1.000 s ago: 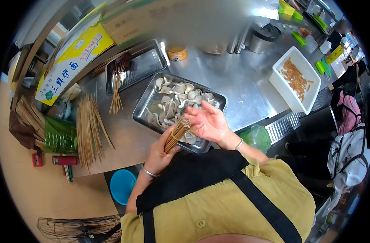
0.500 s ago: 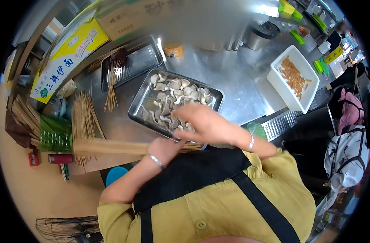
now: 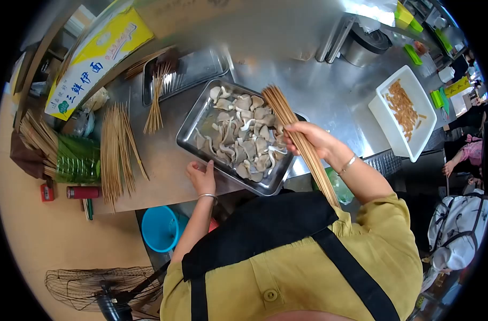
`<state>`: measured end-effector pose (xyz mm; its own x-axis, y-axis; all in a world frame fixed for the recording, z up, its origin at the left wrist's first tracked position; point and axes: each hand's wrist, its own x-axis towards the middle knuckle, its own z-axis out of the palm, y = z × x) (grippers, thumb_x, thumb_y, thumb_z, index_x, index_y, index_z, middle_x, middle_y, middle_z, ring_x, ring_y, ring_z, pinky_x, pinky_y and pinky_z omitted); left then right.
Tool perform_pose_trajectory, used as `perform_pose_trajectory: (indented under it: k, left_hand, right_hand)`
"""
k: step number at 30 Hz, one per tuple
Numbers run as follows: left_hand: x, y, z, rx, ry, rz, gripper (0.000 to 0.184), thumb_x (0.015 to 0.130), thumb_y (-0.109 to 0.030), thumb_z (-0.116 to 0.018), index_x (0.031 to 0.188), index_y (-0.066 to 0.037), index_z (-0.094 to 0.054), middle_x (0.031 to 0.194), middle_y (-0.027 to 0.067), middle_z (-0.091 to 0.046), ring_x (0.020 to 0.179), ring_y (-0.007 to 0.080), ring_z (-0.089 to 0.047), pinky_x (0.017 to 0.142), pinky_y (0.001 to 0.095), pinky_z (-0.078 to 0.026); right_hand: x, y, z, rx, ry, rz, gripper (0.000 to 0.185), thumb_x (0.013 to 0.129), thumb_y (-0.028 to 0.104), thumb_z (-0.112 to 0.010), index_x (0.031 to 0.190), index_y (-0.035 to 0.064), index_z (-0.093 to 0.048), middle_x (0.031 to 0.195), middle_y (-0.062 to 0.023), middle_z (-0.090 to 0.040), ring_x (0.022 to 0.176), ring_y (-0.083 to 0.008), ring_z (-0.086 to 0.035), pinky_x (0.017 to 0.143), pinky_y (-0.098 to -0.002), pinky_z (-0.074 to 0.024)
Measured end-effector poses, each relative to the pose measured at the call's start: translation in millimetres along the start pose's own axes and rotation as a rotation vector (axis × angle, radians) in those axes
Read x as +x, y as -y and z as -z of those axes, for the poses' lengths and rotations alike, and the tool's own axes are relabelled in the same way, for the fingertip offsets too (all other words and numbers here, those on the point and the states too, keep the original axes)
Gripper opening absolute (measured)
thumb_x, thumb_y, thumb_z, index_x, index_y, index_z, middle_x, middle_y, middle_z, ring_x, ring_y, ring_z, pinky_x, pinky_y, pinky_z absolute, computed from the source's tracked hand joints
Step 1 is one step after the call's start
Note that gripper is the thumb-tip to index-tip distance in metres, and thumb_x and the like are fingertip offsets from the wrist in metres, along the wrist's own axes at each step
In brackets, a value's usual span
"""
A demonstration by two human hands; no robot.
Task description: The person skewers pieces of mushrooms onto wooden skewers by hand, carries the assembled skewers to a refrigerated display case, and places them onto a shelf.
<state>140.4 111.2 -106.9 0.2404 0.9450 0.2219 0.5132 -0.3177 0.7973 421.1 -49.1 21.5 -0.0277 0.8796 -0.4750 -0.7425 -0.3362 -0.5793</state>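
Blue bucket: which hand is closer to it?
Left. The left hand is by the metal tray, just past the bucket; the right hand, holding sticks, is farther right.

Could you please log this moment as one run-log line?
right hand: gripping skewer bundle | left hand: empty, beside metal tray | mushrooms: loose in tray

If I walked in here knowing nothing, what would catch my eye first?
Probably the fan of thin sticks in the right hand, slanting beside the metal tray of grey-white mushrooms at the centre. Next, the bright yellow-and-white box at upper left and the blue bucket at lower left.
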Motion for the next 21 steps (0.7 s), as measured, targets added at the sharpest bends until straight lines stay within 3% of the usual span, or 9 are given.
perform_pose_trajectory:
  k: [4, 7, 9, 11, 13, 15, 21]
  left_hand:
    - [18, 17, -13, -0.225, 0.015, 0.264, 0.056, 0.073, 0.001, -0.065, 0.12, -0.004, -0.035, 0.102, 0.0104, -0.051, 0.079, 0.0175, -0.054, 0.07, 0.029, -0.045]
    - [34, 46, -20, -0.417, 0.029, 0.194, 0.058, 0.074, 0.008, -0.061, 0.123, -0.006, -0.033, 0.103, 0.0112, -0.052, 0.082, 0.0171, -0.055, 0.072, 0.028, -0.046]
    - [42, 41, -11, -0.417, 0.101, 0.275, 0.067, 0.074, 0.012, -0.057, 0.131, -0.007, -0.026, 0.105, 0.0116, -0.053, 0.086, 0.0171, -0.056, 0.074, 0.0272, -0.046]
    - [51, 49, -4, -0.541, 0.129, 0.388, 0.075, 0.075, 0.014, -0.054, 0.137, -0.01, -0.019, 0.111, 0.0129, -0.052, 0.092, 0.0173, -0.055, 0.078, 0.0271, -0.046]
    - [60, 57, 5, -0.56, 0.17, 0.401, 0.076, 0.076, 0.015, -0.051, 0.139, -0.013, -0.018, 0.116, 0.0124, -0.05, 0.096, 0.0176, -0.054, 0.081, 0.0277, -0.045]
    - [68, 61, 8, -0.61, 0.249, 0.415, 0.079, 0.077, 0.017, -0.046, 0.142, -0.017, -0.017, 0.126, 0.0114, -0.047, 0.103, 0.0181, -0.052, 0.088, 0.029, -0.043]
    - [99, 57, 13, -0.524, 0.356, 0.33, 0.075, 0.078, 0.015, -0.046, 0.142, -0.014, -0.019, 0.127, 0.0101, -0.047, 0.108, 0.019, -0.05, 0.091, 0.0289, -0.04]
  right_hand:
    - [-9, 2, 19, -0.058, -0.176, 0.04, 0.012, 0.084, 0.014, -0.055, 0.083, 0.0048, -0.049, 0.066, -0.0061, -0.054, 0.053, -0.0142, -0.055, 0.046, -0.0232, -0.0472]
    - [-2, 39, 49, -0.207, -0.191, 0.219, 0.013, 0.083, 0.015, -0.056, 0.085, 0.0045, -0.048, 0.066, -0.0055, -0.055, 0.053, -0.0137, -0.055, 0.046, -0.0232, -0.0469]
    - [-7, 64, 53, -0.309, -0.183, 0.283, 0.015, 0.082, 0.015, -0.058, 0.086, 0.0034, -0.05, 0.066, -0.0048, -0.055, 0.054, -0.013, -0.056, 0.045, -0.0226, -0.0456]
    - [-16, 70, 44, -0.327, -0.221, 0.236, 0.018, 0.08, 0.012, -0.061, 0.09, 0.0028, -0.05, 0.067, -0.004, -0.055, 0.054, -0.0117, -0.056, 0.045, -0.0214, -0.0458]
    - [-25, 57, 39, -0.455, -0.124, 0.163, 0.022, 0.079, 0.011, -0.063, 0.094, 0.0031, -0.05, 0.068, -0.0032, -0.056, 0.054, -0.0111, -0.056, 0.046, -0.022, -0.0462]
    - [-35, 35, 42, -0.384, -0.017, 0.033, 0.017, 0.08, 0.011, -0.064, 0.091, 0.0058, -0.052, 0.066, -0.0016, -0.055, 0.053, -0.0096, -0.055, 0.048, -0.0223, -0.0457]
    - [-67, -28, 55, -0.18, -0.067, -0.13, 0.018, 0.079, 0.01, -0.065, 0.09, 0.006, -0.052, 0.066, -0.0024, -0.055, 0.053, -0.0106, -0.053, 0.047, -0.0223, -0.0436]
